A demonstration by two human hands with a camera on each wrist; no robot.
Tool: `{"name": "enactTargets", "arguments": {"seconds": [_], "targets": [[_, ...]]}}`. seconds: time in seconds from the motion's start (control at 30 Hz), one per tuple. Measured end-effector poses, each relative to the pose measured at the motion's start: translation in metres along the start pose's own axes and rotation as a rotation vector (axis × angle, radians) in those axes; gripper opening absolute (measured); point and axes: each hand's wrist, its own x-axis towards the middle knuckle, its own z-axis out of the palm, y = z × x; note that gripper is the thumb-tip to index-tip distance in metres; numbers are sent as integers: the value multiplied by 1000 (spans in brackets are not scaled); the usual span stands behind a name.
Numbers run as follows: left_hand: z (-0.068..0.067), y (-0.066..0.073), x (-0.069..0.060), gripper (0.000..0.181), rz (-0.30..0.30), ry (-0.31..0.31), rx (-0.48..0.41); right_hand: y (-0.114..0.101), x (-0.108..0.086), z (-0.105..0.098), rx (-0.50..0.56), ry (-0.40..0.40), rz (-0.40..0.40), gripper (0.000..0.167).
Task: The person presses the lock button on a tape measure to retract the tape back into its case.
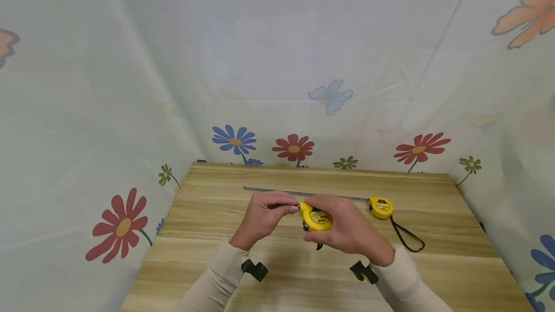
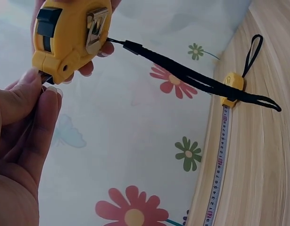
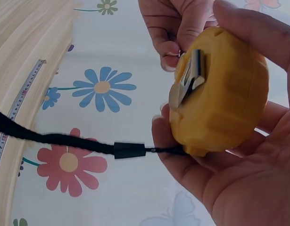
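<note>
Above the table, my right hand grips a yellow tape measure by its case, fingers and thumb curled round it. With thumb and fingertips my left hand pinches the end of its blade, right at the mouth of the case; little of the blade shows. The left wrist view shows the black lock button and a metal belt clip on the case. A black wrist strap dangles from it. Behind the hands, a second yellow tape measure lies on the table, its blade drawn out leftward.
The wood-grain table meets a pale curtain printed with flowers and butterflies at its back and sides. The second tape measure's black strap loop lies to the right of the hands.
</note>
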Motion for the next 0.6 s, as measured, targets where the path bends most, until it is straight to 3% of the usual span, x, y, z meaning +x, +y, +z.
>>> {"name": "enactTargets", "arguments": {"seconds": [0.33, 0.6], "targets": [[-1, -5, -4, 13, -13, -4, -35, 4, -4, 0, 40, -47, -22, 67], [1, -6, -4, 17, -39, -17, -62, 6, -5, 3, 44, 10, 0, 64]]}}
